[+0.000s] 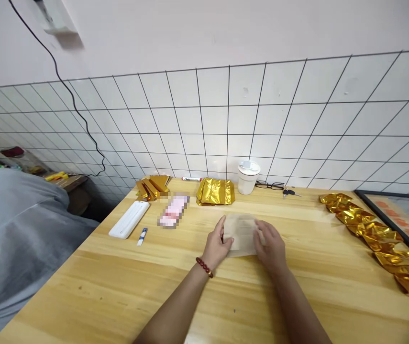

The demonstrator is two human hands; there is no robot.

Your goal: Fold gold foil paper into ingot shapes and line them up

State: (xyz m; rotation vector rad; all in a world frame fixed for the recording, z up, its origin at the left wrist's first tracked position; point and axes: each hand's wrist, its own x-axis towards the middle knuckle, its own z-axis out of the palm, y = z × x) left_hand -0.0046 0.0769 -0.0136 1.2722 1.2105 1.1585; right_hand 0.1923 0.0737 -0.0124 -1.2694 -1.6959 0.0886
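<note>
While both bare hands meet a thin sheet of beige paper, a mass of grey fabric, perhaps someone's clothing, lies far left of them, beyond the pale wooden table. Nearer, yet well apart from the left hand, come a white oblong plastic case, a sheaf of flat, folded gold pieces, a slim blue-and-white packet and a pink rectangular item, blurred out. A white marker with red markings sits beyond the left hand, as does a stack of creased gold foil.

The left hand is spread, thumb away from fingers, at the paper's left edge. The sheet lies between the hands, looking flat; judging by that, its handling is at an early point, with any shaping left to do. Past it stands a white lidded cup.

The right hand curves over the paper's right edge; whether it pinches, I cannot tell. Black-framed glasses and black keys lie beyond it. Farther right, a row of shiny, twisted gold foil pieces appears already shaped, beside a black-edged panel.
</note>
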